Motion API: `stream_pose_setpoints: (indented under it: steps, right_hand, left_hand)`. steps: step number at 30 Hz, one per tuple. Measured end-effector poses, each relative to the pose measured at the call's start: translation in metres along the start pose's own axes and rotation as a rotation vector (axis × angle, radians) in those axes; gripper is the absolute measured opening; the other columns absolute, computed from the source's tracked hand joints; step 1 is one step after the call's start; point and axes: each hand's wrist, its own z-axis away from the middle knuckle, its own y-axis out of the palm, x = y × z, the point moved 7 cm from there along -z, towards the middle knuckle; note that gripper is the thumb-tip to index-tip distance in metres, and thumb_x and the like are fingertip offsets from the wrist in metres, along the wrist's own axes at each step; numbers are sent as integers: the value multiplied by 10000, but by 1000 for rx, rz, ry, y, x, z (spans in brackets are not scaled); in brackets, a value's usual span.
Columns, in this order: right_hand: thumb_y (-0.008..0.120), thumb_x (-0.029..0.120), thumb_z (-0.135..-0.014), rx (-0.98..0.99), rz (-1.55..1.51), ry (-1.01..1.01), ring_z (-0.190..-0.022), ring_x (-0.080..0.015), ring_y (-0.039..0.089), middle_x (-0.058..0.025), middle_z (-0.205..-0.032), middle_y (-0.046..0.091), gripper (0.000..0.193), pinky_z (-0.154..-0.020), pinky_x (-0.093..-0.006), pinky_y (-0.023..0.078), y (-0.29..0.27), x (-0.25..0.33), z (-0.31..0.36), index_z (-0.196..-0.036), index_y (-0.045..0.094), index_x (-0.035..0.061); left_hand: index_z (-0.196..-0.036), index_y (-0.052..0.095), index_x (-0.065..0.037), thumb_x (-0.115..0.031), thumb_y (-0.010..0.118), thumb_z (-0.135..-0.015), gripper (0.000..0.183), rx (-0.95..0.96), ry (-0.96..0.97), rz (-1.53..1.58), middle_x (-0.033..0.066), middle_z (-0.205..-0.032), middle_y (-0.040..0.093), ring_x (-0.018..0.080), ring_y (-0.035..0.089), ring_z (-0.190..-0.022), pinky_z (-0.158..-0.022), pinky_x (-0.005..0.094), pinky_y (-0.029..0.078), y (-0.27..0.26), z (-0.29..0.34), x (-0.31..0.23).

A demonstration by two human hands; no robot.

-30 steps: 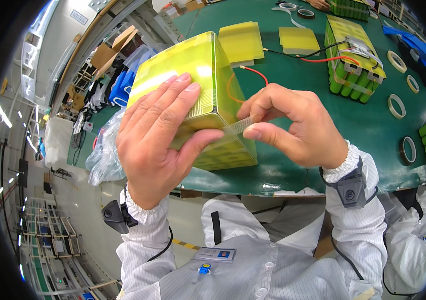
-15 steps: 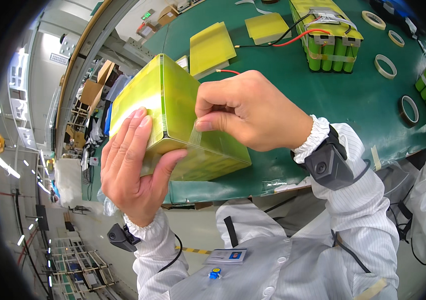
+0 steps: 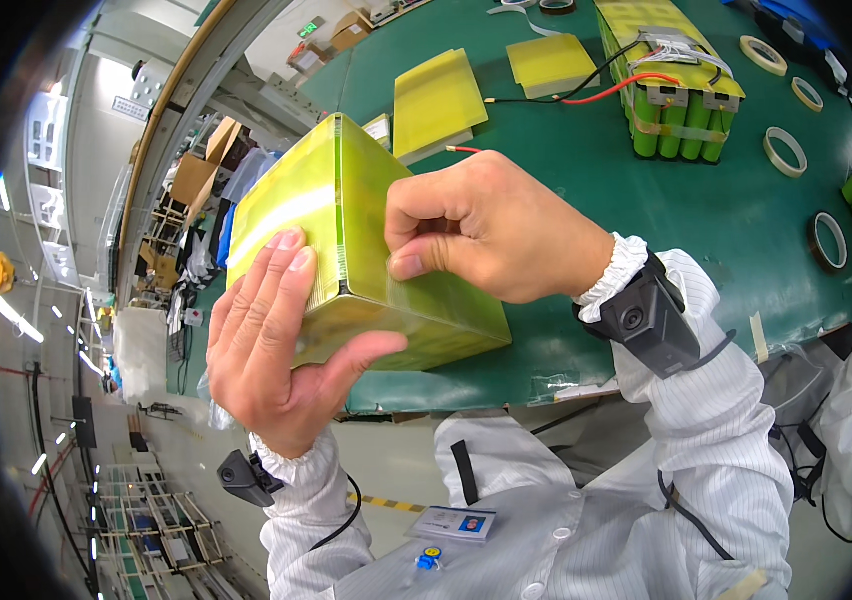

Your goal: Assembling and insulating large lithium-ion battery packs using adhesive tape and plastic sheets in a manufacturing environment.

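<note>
Box [image 3: 366, 265], yellow-green, against left hand [image 3: 271, 350] and right hand [image 3: 491, 232]; badge [image 3: 451, 524] (print illegible).

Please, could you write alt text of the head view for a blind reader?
A person's left-hand grip rests on a yellow-green block at a green table, while the right-hand grip, pinched closed, appears to touch another side. Beyond lie yellow sheets and a wired pack of green cells.
</note>
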Motion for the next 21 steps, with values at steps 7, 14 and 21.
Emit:
stream_pose_setpoints:
  steps: [7, 14, 21]
  right_hand:
    - [775, 150, -844, 66, -27, 64, -623, -157, 541, -56, -696, 634, 206, -613, -303, 454, 0, -1, -7, -822, 620, 16]
    - [890, 358, -756, 101, 196, 282, -619, -137, 621, -41, -615, 566, 506, -554, -317, 475, -9, -43, -21, -677, 513, 31]
    - [906, 436, -734, -88, -589, 179, -730, -57, 536, 6, -850, 587, 632, -623, -245, 479, 14, -55, 6, -1073, 534, 54]
  left_hand:
    - [-1201, 696, 5, -315, 938, -591, 731, -30, -42, -3, 193, -1192, 717, 352, 682, -1132, -973, 416, 520, 0, 3, 0]
    - [-1183, 690, 18, -341, 928, -650, 685, -49, 15, -23, 207, -1173, 717, 366, 700, -1100, -903, 408, 528, -1, -1, -3]
    - [-1207, 683, 19, -275, 886, -716, 607, -9, 7, 19, 206, -1200, 706, 366, 683, -1133, -927, 423, 527, 0, -3, 0]
